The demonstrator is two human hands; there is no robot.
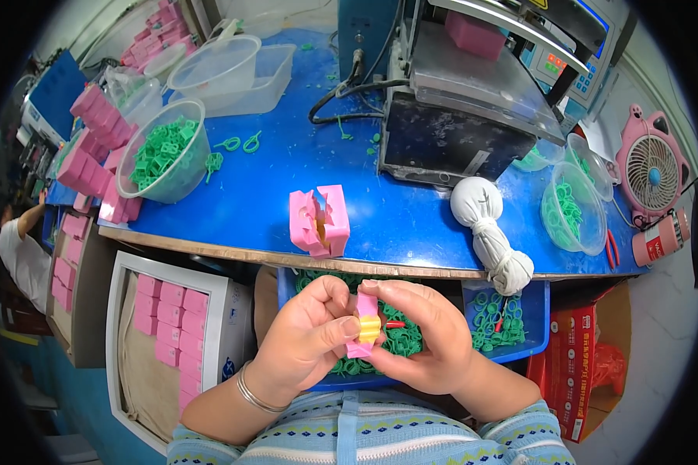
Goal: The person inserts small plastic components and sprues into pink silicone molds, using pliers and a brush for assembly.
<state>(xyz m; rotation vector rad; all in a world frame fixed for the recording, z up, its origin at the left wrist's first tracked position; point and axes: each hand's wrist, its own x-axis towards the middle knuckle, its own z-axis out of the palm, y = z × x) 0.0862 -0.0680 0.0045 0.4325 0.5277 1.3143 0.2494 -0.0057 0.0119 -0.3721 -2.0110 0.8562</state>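
Above a blue bin [543,310] of small green plastic pieces, both my hands meet at a small pink block part [368,302] with a ribbed yellow insert [370,330]. My left hand [306,333] pinches its left side, the thumb pressed on the yellow insert. My right hand [430,333] grips the same part from the right, fingers at its top and bottom ends. A thin red-tipped item [395,325] shows beside the right fingers; whether it is held cannot be made out. On the table just beyond stands a pink block [335,229] with a jagged gap down its middle.
A clear bowl of green pieces [163,159] stands left beside stacked pink blocks [93,155]. A machine [457,132] occupies the back; a white cloth bundle [488,232], another bowl [570,217], red-handled pliers [613,249] and a pink fan [651,170] are right. A box of pink blocks [171,322] sits lower left.
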